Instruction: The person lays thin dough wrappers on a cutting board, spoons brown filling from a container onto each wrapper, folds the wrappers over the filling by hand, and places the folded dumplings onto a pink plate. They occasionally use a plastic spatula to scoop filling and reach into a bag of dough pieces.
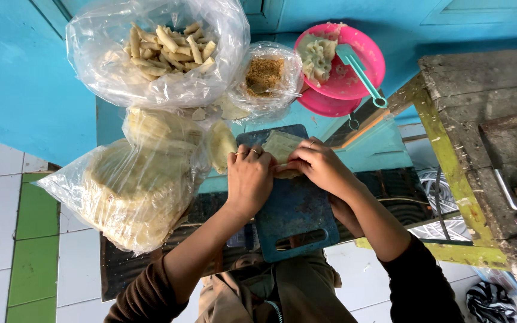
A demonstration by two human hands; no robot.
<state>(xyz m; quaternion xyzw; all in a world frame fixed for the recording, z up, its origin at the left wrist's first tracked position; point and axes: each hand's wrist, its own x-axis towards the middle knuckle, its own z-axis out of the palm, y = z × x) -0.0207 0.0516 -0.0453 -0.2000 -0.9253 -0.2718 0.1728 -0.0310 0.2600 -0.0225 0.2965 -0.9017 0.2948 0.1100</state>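
Turquoise walls surround a blue cutting board where both hands pinch a pale wrapper.

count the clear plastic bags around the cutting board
3. One at top left holds rolled sticks, one beside it holds brown crumbs, and a large one at left holds stacked round wrappers. More may be hidden behind these.

1. Cutting board: dark blue.
2. Wrapper sheet: pale yellow.
3. Bowls: pink; spoon teal.
4. Wall: bright blue.
5. Floor tiles: white and green.
6. Sleeves: dark brown.
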